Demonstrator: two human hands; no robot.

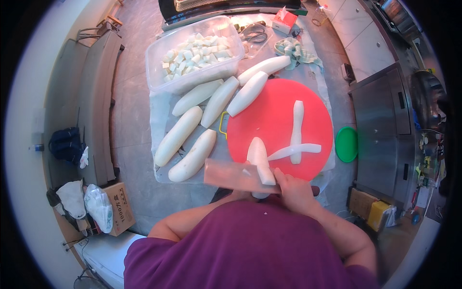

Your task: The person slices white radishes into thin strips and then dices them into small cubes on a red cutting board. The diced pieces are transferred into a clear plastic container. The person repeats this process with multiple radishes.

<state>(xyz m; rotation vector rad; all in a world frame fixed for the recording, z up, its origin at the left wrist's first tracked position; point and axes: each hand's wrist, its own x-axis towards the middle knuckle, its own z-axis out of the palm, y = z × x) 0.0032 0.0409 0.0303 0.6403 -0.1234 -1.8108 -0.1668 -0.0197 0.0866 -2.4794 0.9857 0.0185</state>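
My right hand (pixel 296 191) is closed on the dark handle of a cleaver (pixel 231 176), whose blurred blade points left across the near edge of the round red cutting board (pixel 281 123). Behind the blade, my left hand (pixel 242 195) is partly hidden, its fingers around a peeled white radish (pixel 260 195) whose end shows below the blade. A long white piece (pixel 257 151) reaches from the board over the blade. Two long strips, one upright (pixel 297 126) and one crosswise (pixel 311 147), overlap on the board. Several whole peeled radishes (pixel 178 135) lie left of it.
A clear plastic tub (pixel 149 68) of white chunks (pixel 198 54) stands at the back left. Beyond the board are scissors (pixel 255 36), a cloth (pixel 296 50) and a tissue box (pixel 284 22). A green round lid (pixel 347 144) is beyond the table's right edge, beside steel cabinets (pixel 379 104).
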